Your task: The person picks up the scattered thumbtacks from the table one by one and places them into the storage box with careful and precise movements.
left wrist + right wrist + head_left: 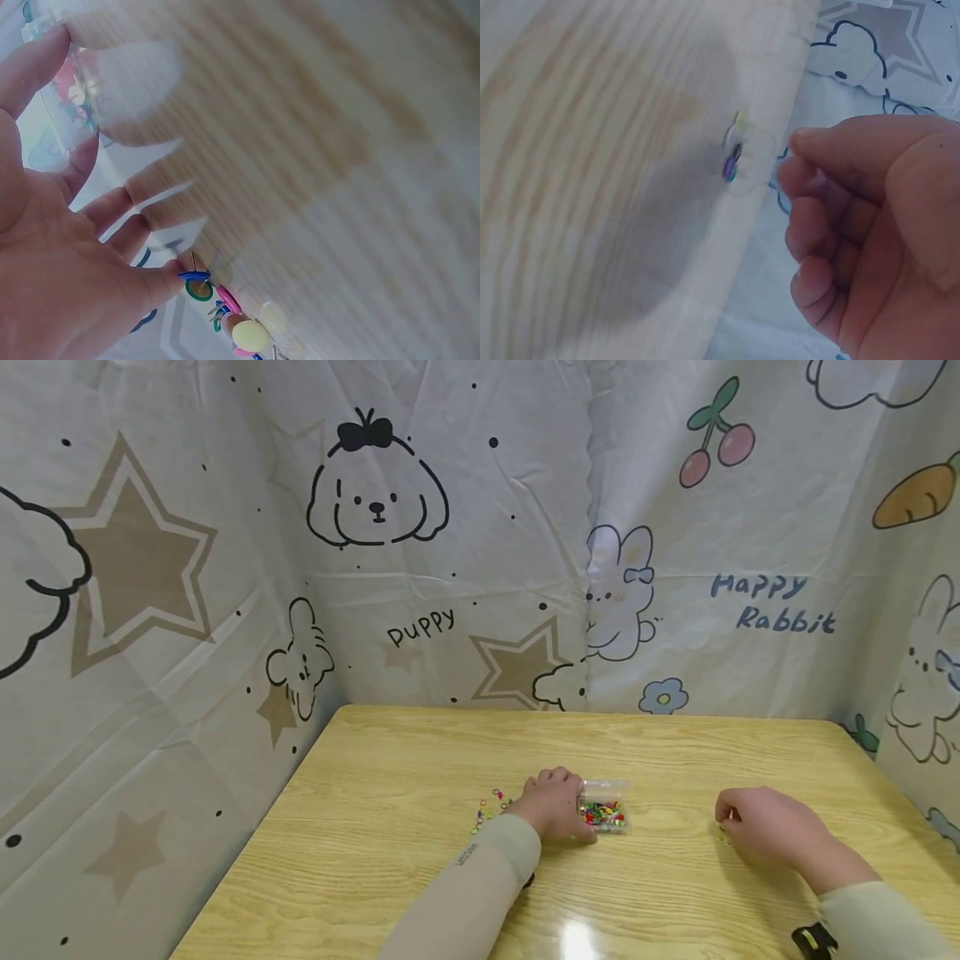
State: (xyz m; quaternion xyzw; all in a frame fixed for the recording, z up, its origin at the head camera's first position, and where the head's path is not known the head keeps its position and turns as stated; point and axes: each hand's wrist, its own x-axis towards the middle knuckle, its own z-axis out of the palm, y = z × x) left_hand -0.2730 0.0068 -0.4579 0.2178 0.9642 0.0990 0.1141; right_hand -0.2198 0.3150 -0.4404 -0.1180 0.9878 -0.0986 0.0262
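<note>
A small clear plastic box [617, 829] stands on the table with its lid raised at the back, filled with colourful thumbtacks [602, 814]. My left hand [553, 806] grips its left end between thumb and forefinger, the other fingers spread to the left. Close by the little finger lie loose thumbtacks [250, 335] in blue, pink, green and pale yellow. My right hand [768, 825] hovers to the right with its fingers curled, thumb near forefinger, and nothing shows between them. Just beyond those fingertips, a few thumbtacks [731, 166] rest on the wood.
The light wooden table [390, 877] has its far edge against a printed cloth curtain [480, 527], which also encloses both sides. Several scattered thumbtacks [480, 816] lie left of the box. A dark band [813, 941] is on the right wrist.
</note>
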